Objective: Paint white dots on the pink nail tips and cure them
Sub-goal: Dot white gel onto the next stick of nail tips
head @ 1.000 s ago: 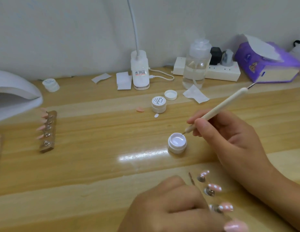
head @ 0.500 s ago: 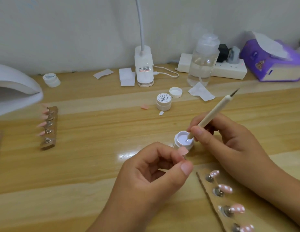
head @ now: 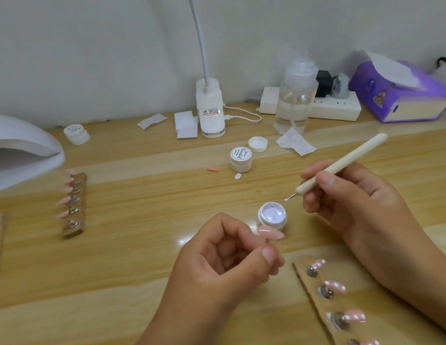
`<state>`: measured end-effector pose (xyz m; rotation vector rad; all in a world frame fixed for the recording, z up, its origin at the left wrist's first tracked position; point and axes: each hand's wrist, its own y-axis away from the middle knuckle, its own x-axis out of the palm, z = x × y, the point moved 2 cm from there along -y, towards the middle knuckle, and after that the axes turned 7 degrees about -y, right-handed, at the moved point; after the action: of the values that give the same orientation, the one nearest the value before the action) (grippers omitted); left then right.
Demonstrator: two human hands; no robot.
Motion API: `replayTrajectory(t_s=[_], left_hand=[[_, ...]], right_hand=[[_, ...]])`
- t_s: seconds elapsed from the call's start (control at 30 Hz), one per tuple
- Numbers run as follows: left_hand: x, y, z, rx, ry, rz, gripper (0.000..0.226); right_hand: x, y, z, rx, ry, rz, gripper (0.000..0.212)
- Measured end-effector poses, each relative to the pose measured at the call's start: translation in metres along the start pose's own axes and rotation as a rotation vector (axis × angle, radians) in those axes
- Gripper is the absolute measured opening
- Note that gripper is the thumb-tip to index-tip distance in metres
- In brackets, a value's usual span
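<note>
Preparing to dot: left hand [head: 217, 265] pinches pink nail tip [head: 270, 232]; right hand [head: 361, 210] grips loaded dotting tool [head: 341, 163]; touch down lightly.

Pink tip [head: 270, 232]; wht gel [head: 271, 215]; box [head: 401, 95] prob. purple.

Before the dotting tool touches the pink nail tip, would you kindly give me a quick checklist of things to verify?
1. Grip of right hand on dotting tool: ok.
2. Load of white gel blob on the tool's point: ok.
3. Pinch of left hand on pink nail tip: ok.
4. Held tip's face free of dots: ok.
5. Lid off white gel jar: ok.
6. Power to curing lamp: cannot tell.
</note>
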<state>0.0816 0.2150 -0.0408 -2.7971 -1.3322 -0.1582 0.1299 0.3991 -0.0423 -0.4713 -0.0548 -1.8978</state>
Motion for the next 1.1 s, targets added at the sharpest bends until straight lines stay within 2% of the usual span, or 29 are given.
replayTrajectory(t_s=[0.17, 0.3, 0.53, 0.7, 0.83, 1.1], left_hand=[[-0.0008, -0.0018, 0.0017, -0.007, 0.028, -0.038, 0.016], [-0.0028, -0.0039, 0.0049, -0.035, 0.069, -0.050, 0.036], [0.0004, -0.0025, 0.0025, 0.022, 0.007, 0.035, 0.014], [0.0042, -0.0001, 0.0009, 0.008, -0.052, 0.080, 0.020], [0.0037, 0.0000, -0.0010, 0.008, -0.080, 0.080, 0.021], [0.0042, -0.0007, 0.0006, -0.018, -0.077, 0.073, 0.020]], right_hand=[[0.0009, -0.0010, -0.0009, 0.072, -0.122, 0.072, 0.022], [0.0011, -0.0012, 0.0006, 0.111, -0.187, 0.079, 0.016], [0.0055, 0.0013, 0.0031, 0.173, -0.234, 0.113, 0.031], [0.0075, 0.0032, 0.0040, 0.180, -0.244, 0.123, 0.017], [0.0069, 0.0036, 0.0033, 0.168, -0.213, 0.134, 0.031], [0.0044, 0.0013, 0.0002, 0.150, -0.199, 0.148, 0.032]])
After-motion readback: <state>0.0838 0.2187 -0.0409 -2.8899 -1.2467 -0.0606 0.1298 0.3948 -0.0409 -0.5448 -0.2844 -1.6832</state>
